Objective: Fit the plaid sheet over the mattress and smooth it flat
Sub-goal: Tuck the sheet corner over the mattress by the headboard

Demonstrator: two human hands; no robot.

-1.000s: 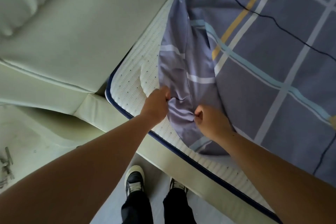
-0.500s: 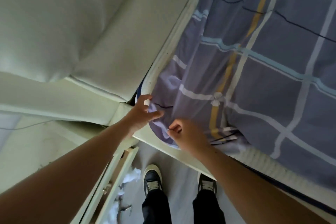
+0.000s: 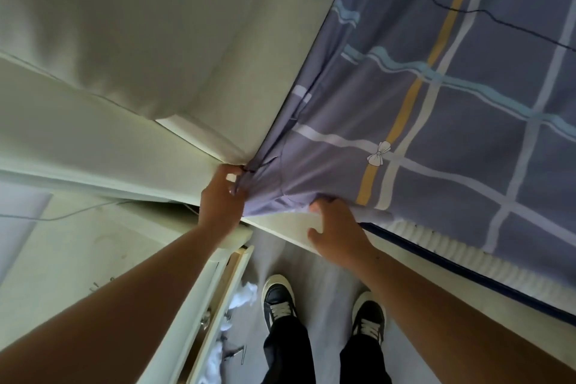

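I see the sheet (image 3: 452, 140) now drawn over the mattress (image 3: 498, 271) corner, which lay bare a second ago. My left hand (image 3: 222, 196) grips the bunched corner; my right hand (image 3: 338, 227) holds the hem. I judge this corner seated; the side is uncovered.

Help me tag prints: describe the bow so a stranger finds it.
On the purple plaid sheet, follow the yellow stripe toward the near edge. Where a white line crosses it sits the white bow, a drawn ribbon shape among straight stripes.
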